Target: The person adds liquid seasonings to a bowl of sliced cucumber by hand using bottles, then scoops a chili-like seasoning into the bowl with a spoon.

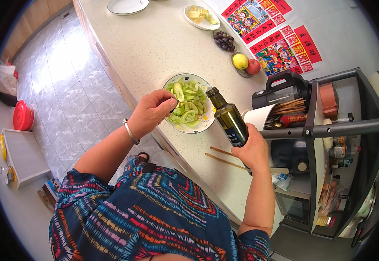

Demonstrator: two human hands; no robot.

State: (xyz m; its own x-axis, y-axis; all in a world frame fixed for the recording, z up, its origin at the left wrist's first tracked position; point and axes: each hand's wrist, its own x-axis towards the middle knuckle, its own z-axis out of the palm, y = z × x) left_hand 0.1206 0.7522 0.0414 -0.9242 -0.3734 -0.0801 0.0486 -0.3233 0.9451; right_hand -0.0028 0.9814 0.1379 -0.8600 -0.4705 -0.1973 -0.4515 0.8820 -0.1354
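My right hand (253,148) grips a dark green glass bottle (227,115) with a dark label. The bottle is tilted, its uncapped mouth pointing away from me beside a bowl's right rim. Between the thumb and fingers of my left hand (155,111) is a small dark piece, seemingly the bottle's cap (174,106), mostly covered by the fingers. Pale green vegetable slices (188,104) fill the white patterned bowl (205,120), which stands on the speckled countertop (163,49). My left hand is over the bowl's left edge. Two wooden chopsticks (223,160) lie partly under the bottle and right hand.
A metal-framed rack (326,129) stands at the right, with a blender (279,89) and a white holder of chopsticks (258,117) nearby. Further back are a lemon (240,61), an apple (253,67), grapes (224,41), a plate of peelings (202,18) and a white dish (127,6).
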